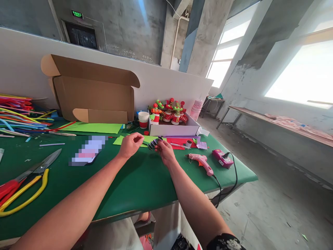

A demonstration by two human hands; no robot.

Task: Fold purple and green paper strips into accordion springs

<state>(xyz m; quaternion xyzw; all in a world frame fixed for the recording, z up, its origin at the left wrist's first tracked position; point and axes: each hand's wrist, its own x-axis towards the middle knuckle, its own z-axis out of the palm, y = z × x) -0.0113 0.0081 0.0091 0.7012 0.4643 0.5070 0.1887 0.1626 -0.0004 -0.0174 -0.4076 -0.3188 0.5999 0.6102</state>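
Both my arms reach out over the green table (pixel 130 187). My left hand (pixel 130 143) is curled, its fingers pinched together on something too small to make out. My right hand (pixel 164 151) is closed on a small dark folded piece (pixel 154 143), which sits between the two hands. Just beyond them lie a yellow-green sheet (pixel 122 139) and a red sheet (pixel 179 141). A pink glue gun (pixel 201 161) lies on the table to the right of my right hand.
A white box (pixel 174 130) of red and green figures stands behind the hands, next to a paper cup (pixel 143 119). An open cardboard box (pixel 91 93) stands at the back. Large scissors (pixel 26 173), coloured sticks (pixel 18 118), a phone (pixel 87 152) and a pink power strip (pixel 221 158) lie around.
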